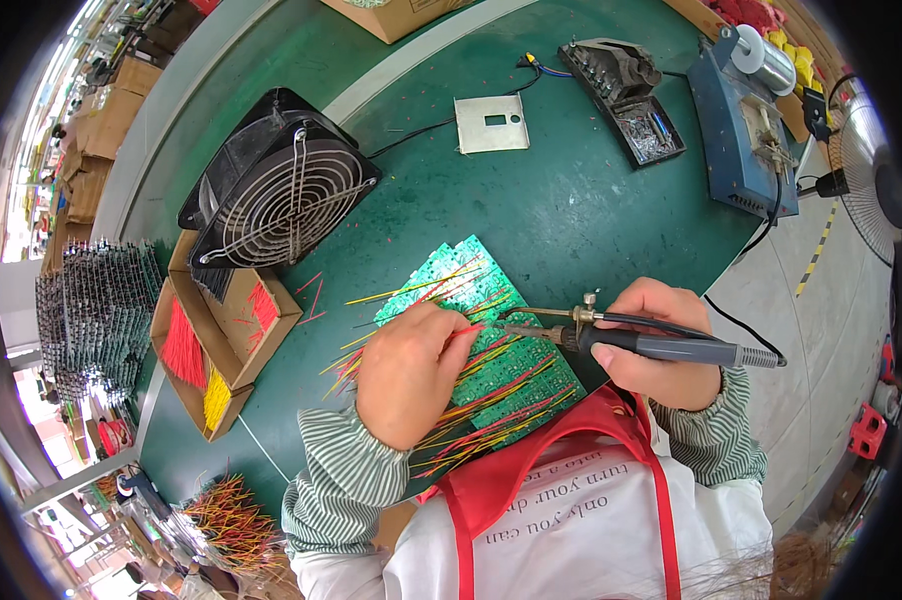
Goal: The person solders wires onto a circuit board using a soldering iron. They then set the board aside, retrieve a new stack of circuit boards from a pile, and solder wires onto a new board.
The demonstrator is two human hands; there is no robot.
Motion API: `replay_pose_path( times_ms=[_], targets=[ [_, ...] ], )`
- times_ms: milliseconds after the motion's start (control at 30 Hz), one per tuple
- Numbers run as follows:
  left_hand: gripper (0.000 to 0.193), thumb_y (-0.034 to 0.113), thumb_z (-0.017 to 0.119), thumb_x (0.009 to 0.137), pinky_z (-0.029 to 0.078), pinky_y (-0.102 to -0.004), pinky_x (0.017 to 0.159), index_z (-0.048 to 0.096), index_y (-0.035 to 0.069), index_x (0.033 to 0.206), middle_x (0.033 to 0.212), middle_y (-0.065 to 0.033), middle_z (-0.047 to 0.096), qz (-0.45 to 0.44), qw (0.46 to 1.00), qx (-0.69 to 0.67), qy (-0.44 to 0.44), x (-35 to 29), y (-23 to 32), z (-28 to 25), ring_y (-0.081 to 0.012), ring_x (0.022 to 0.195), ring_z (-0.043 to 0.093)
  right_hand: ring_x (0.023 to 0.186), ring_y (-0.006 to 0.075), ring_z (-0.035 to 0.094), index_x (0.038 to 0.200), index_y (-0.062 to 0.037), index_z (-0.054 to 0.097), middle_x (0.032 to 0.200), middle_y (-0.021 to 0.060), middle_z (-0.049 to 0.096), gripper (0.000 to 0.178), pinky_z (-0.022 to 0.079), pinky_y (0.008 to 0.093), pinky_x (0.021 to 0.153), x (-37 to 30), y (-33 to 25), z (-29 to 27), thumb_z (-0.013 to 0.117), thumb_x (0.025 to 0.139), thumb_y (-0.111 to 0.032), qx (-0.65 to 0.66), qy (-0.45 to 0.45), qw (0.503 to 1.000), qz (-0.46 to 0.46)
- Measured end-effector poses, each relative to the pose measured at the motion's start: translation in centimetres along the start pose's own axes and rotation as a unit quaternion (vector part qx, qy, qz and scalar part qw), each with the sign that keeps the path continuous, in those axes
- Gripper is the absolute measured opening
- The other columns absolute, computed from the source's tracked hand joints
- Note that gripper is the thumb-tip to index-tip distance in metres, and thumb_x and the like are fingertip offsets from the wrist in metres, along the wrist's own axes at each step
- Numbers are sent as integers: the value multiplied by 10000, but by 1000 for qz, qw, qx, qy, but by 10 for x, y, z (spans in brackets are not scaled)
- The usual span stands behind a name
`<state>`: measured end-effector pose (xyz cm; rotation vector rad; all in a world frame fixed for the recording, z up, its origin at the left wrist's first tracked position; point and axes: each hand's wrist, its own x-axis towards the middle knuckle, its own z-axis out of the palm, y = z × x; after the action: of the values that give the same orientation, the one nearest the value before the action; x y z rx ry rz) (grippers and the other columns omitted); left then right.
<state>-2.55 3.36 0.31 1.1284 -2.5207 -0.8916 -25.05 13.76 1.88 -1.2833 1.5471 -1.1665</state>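
A green circuit board panel (536, 372) lies on the table in front of me, with several red and yellow wires running across it and past its left edge. My left hand (403, 375) rests over the panel's left side, thumb and forefinger pinched on a red wire (471, 330). Wrapped in my right hand (668, 340) is a soldering iron (696, 349) with a grey and black handle. Its tip points left, close by the pinched wire; whether they touch I cannot tell. A thin metal feed tube (536, 312) runs above the iron toward the tip.
Left of the panel, a cardboard box (233, 352) holds red wires (181, 345) and yellow wires (216, 400). Behind it stands a black fan (293, 205). Farther back are a pale metal plate (481, 135), a black tray (651, 138) and a blue machine (728, 135) with a solder spool (766, 62).
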Motion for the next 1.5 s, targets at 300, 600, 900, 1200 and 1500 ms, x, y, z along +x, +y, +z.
replay_pose_path(
  times_ms=[300,600,900,1200,1500],
  targets=[
    [90,96,676,784,443,-320,539,629,19,790,705,-85,576,-5,1000,8,-6,4,0,3,-206,577,563,539,78,544,786,-5,579,609,37,590,194,429,241,503,4,9,2,717,699,-110,19,-20,999,22],
    [89,95,678,775,453,-327,553,637,18,792,718,-89,591,-3,1000,25,-7,2,3,-1,-229,612,581,551,89,572,785,-3,584,625,50,608,184,449,241,517,3,1,-5,715,697,-98,-15,0,1000,-1],
    [84,77,675,774,474,-338,585,649,16,826,761,-109,616,42,998,33,14,12,15,-1,-263,653,601,574,76,560,790,-5,581,643,34,607,186,442,226,537,-3,2,-16,714,699,-98,26,14,999,39],
    [91,99,666,784,437,-330,550,637,16,805,707,-92,570,19,1000,-12,-16,21,8,11,-224,594,551,578,71,551,795,2,580,649,32,604,190,435,229,531,-1,8,-17,709,703,-103,2,16,1000,27],
    [84,96,664,777,435,-330,545,631,20,790,702,-89,570,13,1000,-5,-18,22,8,12,-223,592,554,578,66,553,800,2,578,647,29,608,192,439,225,533,1,7,-17,707,703,-103,-3,13,999,35]
  ],
)
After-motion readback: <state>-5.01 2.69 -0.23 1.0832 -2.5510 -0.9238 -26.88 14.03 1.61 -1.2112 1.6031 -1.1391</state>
